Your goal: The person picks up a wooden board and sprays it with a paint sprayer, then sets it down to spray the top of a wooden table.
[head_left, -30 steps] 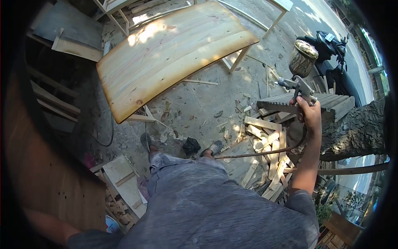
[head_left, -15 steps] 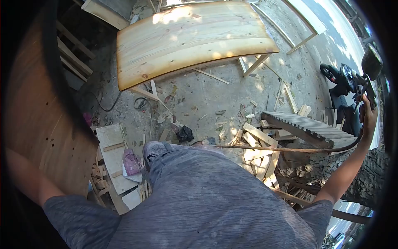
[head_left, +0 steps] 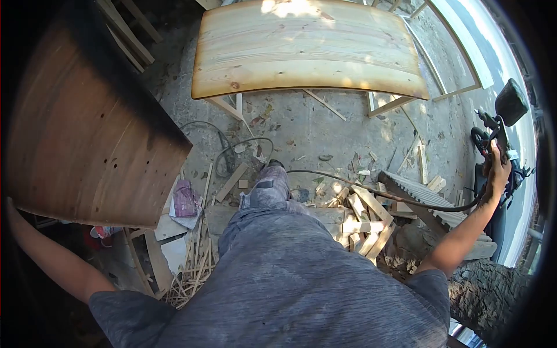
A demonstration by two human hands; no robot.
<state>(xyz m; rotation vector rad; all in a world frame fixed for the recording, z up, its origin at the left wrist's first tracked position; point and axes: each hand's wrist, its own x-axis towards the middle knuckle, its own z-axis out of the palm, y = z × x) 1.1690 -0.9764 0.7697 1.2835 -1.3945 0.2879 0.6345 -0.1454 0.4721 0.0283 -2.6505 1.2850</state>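
My right hand [head_left: 498,169] is raised at the far right, with its fingers wrapped round a dark spray gun [head_left: 501,130]. A dark cup [head_left: 511,103] tops the gun, and a hose [head_left: 400,198] runs from below my hand across to my legs. On the left, my forearm [head_left: 55,249] reaches to the near left corner of a large brown wooden panel [head_left: 87,145] with a blackened far edge. The fingers of my left hand are lost in the dark rim of the view. Ahead stands a pale wooden table [head_left: 307,55] with browned edges.
Wood offcuts [head_left: 365,220] are heaped front right beside a slatted panel [head_left: 420,200]. A tree trunk [head_left: 493,296] lies at lower right. A motorcycle [head_left: 481,174] is parked behind my right hand. A purple bag [head_left: 184,200] and thin sticks [head_left: 194,269] lie at left. Hose coils cross the floor.
My view has shifted, so the table sits higher and further right. The brown panel shows more of itself, its near edge now visible. My right hand has lowered slightly, still gripping the spray gun.
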